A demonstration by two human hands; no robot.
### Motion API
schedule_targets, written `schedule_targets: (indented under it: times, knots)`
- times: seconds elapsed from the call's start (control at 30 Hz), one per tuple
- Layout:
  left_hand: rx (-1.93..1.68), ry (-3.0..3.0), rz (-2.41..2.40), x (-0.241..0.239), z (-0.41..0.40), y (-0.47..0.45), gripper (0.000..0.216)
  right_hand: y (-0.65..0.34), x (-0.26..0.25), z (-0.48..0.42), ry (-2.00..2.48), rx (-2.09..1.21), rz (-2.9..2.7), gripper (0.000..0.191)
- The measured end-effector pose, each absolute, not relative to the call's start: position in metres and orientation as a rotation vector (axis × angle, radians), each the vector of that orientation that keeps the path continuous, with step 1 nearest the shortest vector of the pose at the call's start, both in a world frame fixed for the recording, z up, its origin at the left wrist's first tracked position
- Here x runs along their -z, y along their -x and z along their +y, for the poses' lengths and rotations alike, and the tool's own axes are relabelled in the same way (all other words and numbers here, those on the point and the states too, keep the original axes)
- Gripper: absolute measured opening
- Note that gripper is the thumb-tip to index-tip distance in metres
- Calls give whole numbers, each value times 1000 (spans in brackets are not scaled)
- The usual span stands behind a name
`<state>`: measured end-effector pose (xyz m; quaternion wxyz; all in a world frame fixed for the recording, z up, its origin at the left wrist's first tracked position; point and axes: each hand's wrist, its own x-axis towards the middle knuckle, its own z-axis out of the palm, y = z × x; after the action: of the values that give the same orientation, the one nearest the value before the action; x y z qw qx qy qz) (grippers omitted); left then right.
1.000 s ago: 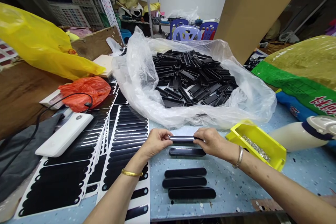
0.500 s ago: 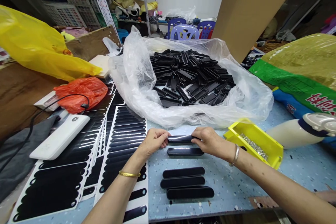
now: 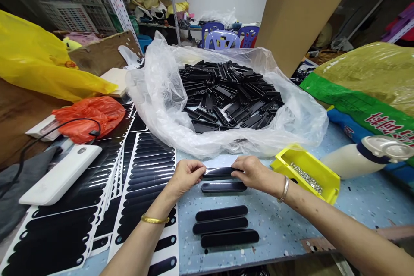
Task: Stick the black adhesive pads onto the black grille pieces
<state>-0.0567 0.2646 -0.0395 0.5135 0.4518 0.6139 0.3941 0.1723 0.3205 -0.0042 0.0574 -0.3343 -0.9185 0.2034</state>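
My left hand [image 3: 187, 174] pinches the left end of a black bar-shaped piece [image 3: 217, 173] with a glossy top, thumb and fingers together. At its right end, the fingers of my right hand [image 3: 254, 173] are closed on the same piece. It lies level across the blue speckled table. Just in front of it is a similar black bar [image 3: 224, 187], apart from both hands. Closer to the table edge, three more black bars [image 3: 221, 213] lie in a stack of rows. Left of my left hand lies a white sheet of black strip stickers [image 3: 152, 155].
Behind my hands, a clear plastic bag [image 3: 155, 103] holds many black comb-like parts [image 3: 226, 90]. A yellow bin [image 3: 331, 181] of small metal pieces and a white bottle [image 3: 343, 161] stand right. A white device [image 3: 61, 174] rests on more sticker sheets, near a red bag [image 3: 92, 116].
The camera has turned slightly right, so the scene sits further left. Both hands stay at the ends of the black piece, with only slight finger movement.
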Motion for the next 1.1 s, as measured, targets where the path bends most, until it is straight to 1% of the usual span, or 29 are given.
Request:
schedule_targets:
  times: [0.27, 0.53, 0.67, 0.8, 1.1]
  knots:
    - [-947, -1077, 1478, 39, 266, 58, 23, -181, 12, 327, 995, -742, -2714, 10]
    - [-930, -1076, 1482, 37, 266, 58, 26, -188, 27, 322, 882, -620, -2687, 16]
    - [-928, -1069, 1492, 36, 266, 58, 27, -190, 29, 323, 902, -722, -2615, 16]
    - [-924, -1057, 1485, 36, 267, 58, 27, -191, 31, 326, 927, -842, -2535, 21]
    - [-931, -1059, 1485, 36, 267, 57, 27, -193, 38, 324, 907, -807, -2471, 23]
